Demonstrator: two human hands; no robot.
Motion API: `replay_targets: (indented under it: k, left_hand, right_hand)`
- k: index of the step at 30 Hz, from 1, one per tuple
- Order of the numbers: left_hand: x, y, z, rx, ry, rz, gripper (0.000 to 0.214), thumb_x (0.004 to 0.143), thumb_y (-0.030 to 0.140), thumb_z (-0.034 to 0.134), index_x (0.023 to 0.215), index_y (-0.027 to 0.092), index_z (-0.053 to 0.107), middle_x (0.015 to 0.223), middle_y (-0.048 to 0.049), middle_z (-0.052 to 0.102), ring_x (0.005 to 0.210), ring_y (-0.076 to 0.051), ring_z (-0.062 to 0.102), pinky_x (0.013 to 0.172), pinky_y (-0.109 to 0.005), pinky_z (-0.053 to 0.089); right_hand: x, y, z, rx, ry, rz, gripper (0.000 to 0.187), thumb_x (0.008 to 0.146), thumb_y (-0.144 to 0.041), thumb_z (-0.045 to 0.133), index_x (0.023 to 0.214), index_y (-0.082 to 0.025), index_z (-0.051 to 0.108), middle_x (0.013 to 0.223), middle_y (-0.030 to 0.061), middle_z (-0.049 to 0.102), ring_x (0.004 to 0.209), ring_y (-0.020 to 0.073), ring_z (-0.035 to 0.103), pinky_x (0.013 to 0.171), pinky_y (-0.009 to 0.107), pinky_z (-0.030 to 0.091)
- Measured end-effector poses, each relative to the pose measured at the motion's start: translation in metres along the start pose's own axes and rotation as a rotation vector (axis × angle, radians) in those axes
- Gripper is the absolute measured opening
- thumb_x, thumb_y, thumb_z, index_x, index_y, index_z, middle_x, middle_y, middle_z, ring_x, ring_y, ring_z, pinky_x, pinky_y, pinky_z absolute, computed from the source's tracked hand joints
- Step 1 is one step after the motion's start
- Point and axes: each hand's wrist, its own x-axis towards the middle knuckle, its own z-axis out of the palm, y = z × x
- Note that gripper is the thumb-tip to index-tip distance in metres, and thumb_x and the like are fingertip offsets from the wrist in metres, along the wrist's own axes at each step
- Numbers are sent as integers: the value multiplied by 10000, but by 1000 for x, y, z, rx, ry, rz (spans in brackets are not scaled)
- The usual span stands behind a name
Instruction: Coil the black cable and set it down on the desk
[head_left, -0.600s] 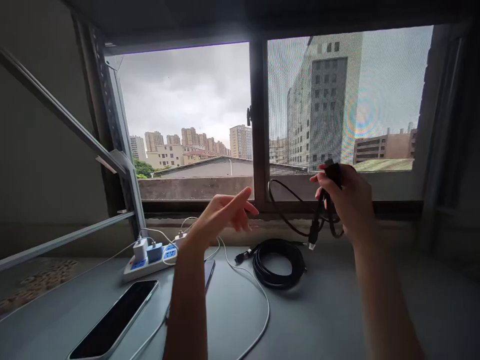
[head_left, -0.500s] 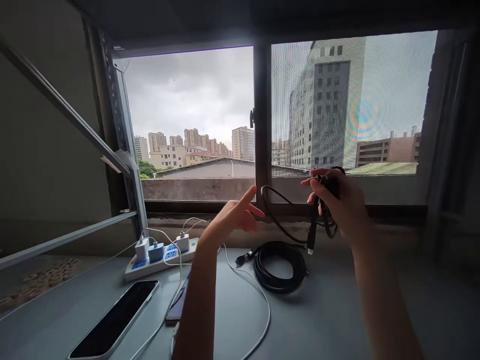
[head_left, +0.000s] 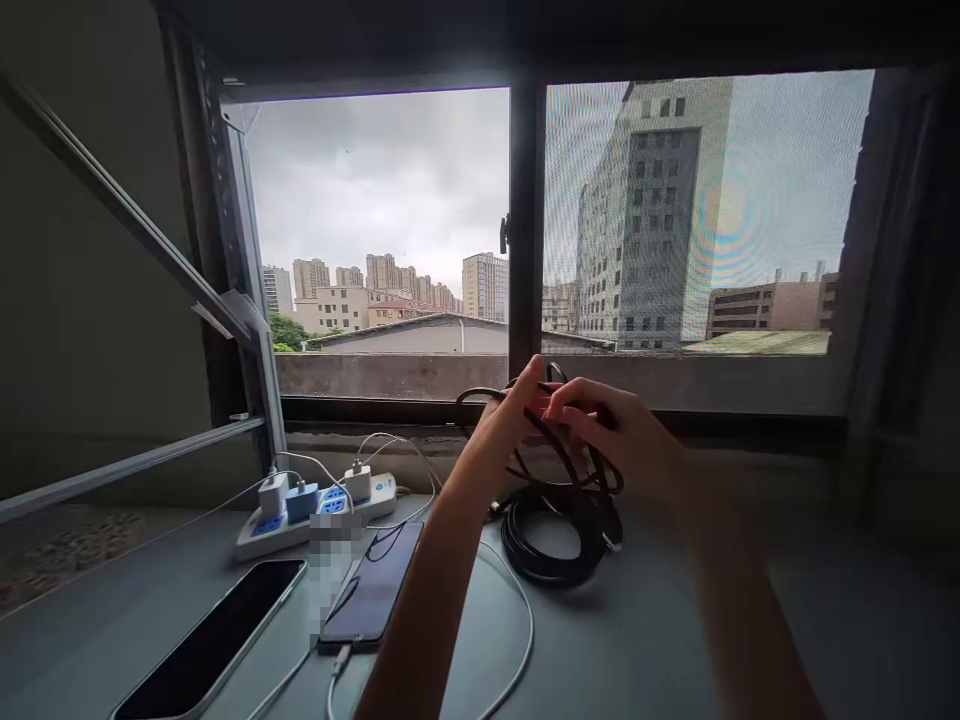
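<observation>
In the head view, both hands meet over a black cable (head_left: pixel 562 452), right of centre in the frame, in front of the lower window frame (head_left: pixel 750 425). The left hand (head_left: pixel 506 415) stands with its thumb raised, and loops of the cable pass beside it; its other fingers are mostly hidden, so whether they are spread or closed on anything cannot be told. The right hand (head_left: pixel 619 430) has its fingers bent around the dark bundle, the thumb and forefinger brought close together toward the left hand; the exact pinch point is hard to make out.

The cable's lower loops hang just above or against a thick black coil (head_left: pixel 517 550) on the surface (head_left: pixel 645 650); contact cannot be told. A pale-tipped plug (head_left: pixel 613 544) shows at the coil's right edge and probably belongs to the held cable.

Good handling here likely means keeping the right grip firm while the left fingers work between strands, with loops kept even and untwisted. Lifting the hands a little would keep the plug from snagging the coil. The left forearm crosses in front of the grey phone (head_left: pixel 379 585) and its white cord (head_left: pixel 531 620), lower centre, so a low elbow could drag them; the dark phone (head_left: pixel 214 640) and strip (head_left: pixel 255 545), lower left, lie well apart.
</observation>
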Motion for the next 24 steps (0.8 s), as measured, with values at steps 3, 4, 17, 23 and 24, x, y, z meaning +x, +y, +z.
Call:
replay_targets:
  k: [3,4,17,23,24]
  left_hand:
    - [-2,2,3,-52,19,26,365,816,500,624,738,143,620,699,-51,582,680,-192,597,657,-286,500]
    - [-4,2,3,-63,5,40,334,806,468,639,732,143,611,666,-45,563,625,-181,581,592,-272,489]
    - [-5,6,1,39,-11,150,303,774,418,678,846,124,667,764,-64,617,688,-148,577,571,-192,474]
    - [-18,28,-4,222,39,158,369,796,427,638,1021,137,663,804,-82,639,524,-123,512,354,-175,272]
    - [-20,31,-6,228,66,198,381,793,419,643,1047,135,653,787,-77,636,506,-113,487,348,-174,253]
  right_hand:
    - [1,2,0,-18,-39,-1,60,897,-280,535,914,-227,558,679,-56,527,526,67,542,494,181,437]
    - [1,3,0,-20,-37,-5,80,887,-299,561,932,-233,552,694,-53,543,534,72,546,499,188,442]
    - [-4,-4,-3,-51,125,50,327,842,-326,607,1160,-285,544,883,-10,662,668,139,674,542,231,534]
    - [-4,0,-13,-51,365,60,393,810,-245,552,1201,-263,514,989,16,672,579,127,676,471,219,525]
    - [-3,1,-15,-37,428,50,388,792,-229,544,1179,-255,521,1013,19,670,569,125,673,448,213,518]
